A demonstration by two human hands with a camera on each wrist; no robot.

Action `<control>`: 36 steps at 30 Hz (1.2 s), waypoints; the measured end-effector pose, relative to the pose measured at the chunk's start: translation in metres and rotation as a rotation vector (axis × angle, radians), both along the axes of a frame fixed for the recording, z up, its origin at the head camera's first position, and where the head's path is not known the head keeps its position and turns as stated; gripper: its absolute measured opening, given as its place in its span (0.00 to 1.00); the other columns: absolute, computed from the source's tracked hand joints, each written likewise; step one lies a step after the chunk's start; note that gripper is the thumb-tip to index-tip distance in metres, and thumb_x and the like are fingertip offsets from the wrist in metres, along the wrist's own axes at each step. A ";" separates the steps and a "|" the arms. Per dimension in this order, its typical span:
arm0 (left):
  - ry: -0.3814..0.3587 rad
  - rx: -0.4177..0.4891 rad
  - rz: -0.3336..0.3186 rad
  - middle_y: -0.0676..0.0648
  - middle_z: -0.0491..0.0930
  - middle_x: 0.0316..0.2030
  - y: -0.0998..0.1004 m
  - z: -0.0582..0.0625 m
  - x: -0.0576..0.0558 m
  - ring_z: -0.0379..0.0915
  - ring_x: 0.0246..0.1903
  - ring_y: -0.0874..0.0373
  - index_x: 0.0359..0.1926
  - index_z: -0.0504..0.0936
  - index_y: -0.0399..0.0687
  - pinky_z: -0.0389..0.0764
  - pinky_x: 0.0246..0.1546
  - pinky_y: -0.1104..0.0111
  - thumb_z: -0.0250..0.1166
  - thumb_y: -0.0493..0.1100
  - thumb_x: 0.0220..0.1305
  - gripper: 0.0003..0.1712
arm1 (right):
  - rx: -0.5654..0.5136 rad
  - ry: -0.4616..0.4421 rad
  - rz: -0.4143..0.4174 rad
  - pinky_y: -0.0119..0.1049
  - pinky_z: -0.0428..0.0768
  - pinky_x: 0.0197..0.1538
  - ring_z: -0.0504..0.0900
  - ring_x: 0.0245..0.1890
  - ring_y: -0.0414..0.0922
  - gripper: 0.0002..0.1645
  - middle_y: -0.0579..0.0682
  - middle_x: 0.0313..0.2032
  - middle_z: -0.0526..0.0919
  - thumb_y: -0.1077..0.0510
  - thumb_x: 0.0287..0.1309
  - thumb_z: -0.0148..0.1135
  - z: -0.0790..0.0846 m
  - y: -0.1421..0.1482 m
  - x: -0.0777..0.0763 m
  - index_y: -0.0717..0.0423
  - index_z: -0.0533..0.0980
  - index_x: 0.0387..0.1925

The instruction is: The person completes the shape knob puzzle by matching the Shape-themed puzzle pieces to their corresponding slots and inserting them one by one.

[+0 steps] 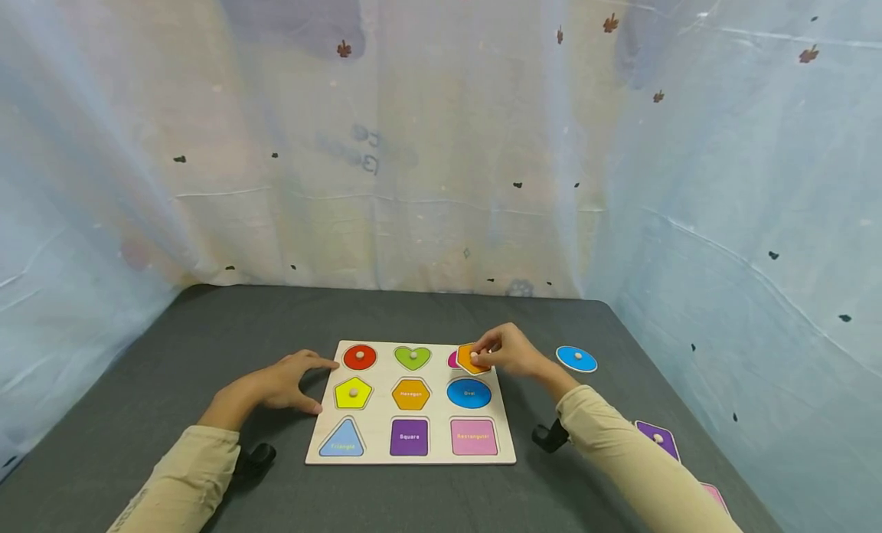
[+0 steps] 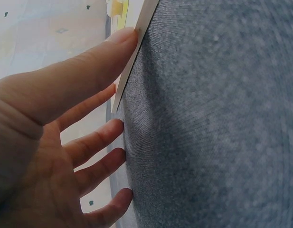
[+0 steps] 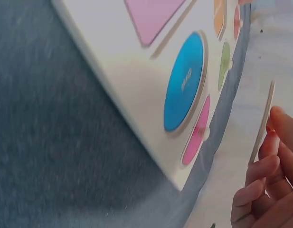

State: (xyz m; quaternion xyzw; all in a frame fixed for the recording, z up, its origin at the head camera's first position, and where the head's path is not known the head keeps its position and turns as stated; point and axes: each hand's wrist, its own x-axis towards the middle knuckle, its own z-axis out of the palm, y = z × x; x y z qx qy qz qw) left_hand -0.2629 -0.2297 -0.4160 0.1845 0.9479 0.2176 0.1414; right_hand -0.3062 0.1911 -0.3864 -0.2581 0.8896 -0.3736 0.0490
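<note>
My right hand [image 1: 510,351] pinches an orange hexagon piece [image 1: 465,357] by its knob, above the board's upper right corner. In the right wrist view that piece [image 3: 262,126] appears edge-on, apart from the board. The wooden shape board [image 1: 441,372] lies flat, and my left hand [image 1: 289,381] touches its left edge with thumb and a finger spread. A red circle [image 1: 360,357], a green heart [image 1: 413,358], a yellow pentagon [image 1: 353,394] and a magenta piece [image 3: 196,133] sit in it with knobs. The hexagon recess [image 1: 411,394] shows its printed name.
Right of the board lie a blue oval piece [image 1: 576,358], a purple piece [image 1: 658,439] and a pink piece [image 1: 715,495], the last two partly behind the right sleeve. The dark grey tabletop [image 1: 289,318] meets hanging pale curtains [image 1: 413,234] at the back and sides.
</note>
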 end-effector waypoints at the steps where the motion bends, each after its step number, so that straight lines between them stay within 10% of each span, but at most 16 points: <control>1: 0.002 -0.003 0.000 0.29 0.63 0.68 0.000 0.000 0.000 0.59 0.68 0.28 0.70 0.72 0.50 0.66 0.62 0.33 0.81 0.50 0.50 0.47 | 0.002 -0.002 0.004 0.29 0.75 0.29 0.75 0.26 0.43 0.09 0.58 0.34 0.87 0.61 0.61 0.70 0.000 -0.002 0.002 0.66 0.86 0.39; 36: -0.005 -0.016 0.011 0.29 0.64 0.68 0.002 0.002 0.000 0.59 0.67 0.28 0.71 0.72 0.49 0.65 0.63 0.32 0.81 0.49 0.49 0.48 | 0.007 -0.029 0.125 0.25 0.72 0.28 0.74 0.25 0.41 0.08 0.56 0.35 0.88 0.63 0.62 0.69 -0.005 -0.053 0.021 0.65 0.87 0.40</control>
